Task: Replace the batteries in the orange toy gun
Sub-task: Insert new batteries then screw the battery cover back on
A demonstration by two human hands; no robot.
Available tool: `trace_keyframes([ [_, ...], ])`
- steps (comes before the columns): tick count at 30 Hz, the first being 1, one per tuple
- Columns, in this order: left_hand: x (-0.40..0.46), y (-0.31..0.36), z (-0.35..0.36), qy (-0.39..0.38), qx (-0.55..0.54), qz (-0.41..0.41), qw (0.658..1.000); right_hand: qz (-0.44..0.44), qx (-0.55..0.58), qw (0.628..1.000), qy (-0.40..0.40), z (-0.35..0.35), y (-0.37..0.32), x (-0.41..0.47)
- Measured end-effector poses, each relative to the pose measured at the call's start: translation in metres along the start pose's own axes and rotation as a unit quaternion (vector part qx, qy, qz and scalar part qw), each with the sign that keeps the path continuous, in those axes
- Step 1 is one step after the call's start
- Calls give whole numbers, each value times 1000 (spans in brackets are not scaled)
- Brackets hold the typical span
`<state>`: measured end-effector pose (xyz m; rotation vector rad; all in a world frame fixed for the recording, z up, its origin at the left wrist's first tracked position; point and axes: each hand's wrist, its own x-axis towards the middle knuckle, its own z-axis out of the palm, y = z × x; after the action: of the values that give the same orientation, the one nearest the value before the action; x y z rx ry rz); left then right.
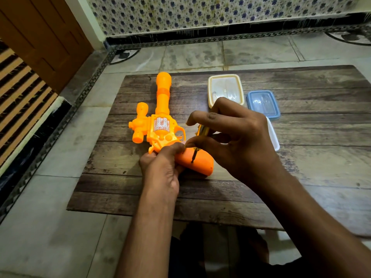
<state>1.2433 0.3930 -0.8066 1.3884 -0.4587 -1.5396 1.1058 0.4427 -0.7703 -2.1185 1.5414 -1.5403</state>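
Nearest the camera, two bare forearms reached forward over a dark, weathered wood-plank board (301,177) laid on a pale tiled floor (50,227). The left hand (162,167) curled its fingers round the grip of the bright orange plastic toy gun (160,125), pinning it flat on the board, with its barrel pointing away from the person. The right hand (236,141) pinched a small screwdriver with a yellow handle and dark shaft (197,143) between thumb and fingers, the other fingers arched above it; the tip stood on the side of the grip, apparently in a screw of the battery cover, though the screw itself was too small to make out. Just behind the right hand lay a white rectangular tray (274,135), mostly hidden by it. Farther off sat a cream-rimmed clear plastic box (224,90) and, beside it, a smaller blue-rimmed clear plastic box (263,105); their contents were unclear. The risks seemed plain: the tip could slip from the screw head if the shaft tilted or pressure eased, scratching the plastic or jabbing the left fingers close by, and a freed screw could roll off the board and be lost.
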Motion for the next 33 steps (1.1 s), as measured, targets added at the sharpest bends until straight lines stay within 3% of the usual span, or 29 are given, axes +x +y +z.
trace_keyframes([
  [13, 2, -1, 1, 9, 1, 5, 1000, 8, -14, 999, 29, 10, -5, -2],
  [25, -2, 1, 2, 12, 11, 5, 1000, 84, -76, 989, 96, 18, -13, -9],
  [33, -1, 6, -8, -7, 38, 14, 999, 84, 7, 978, 190, 6, -10, -13],
])
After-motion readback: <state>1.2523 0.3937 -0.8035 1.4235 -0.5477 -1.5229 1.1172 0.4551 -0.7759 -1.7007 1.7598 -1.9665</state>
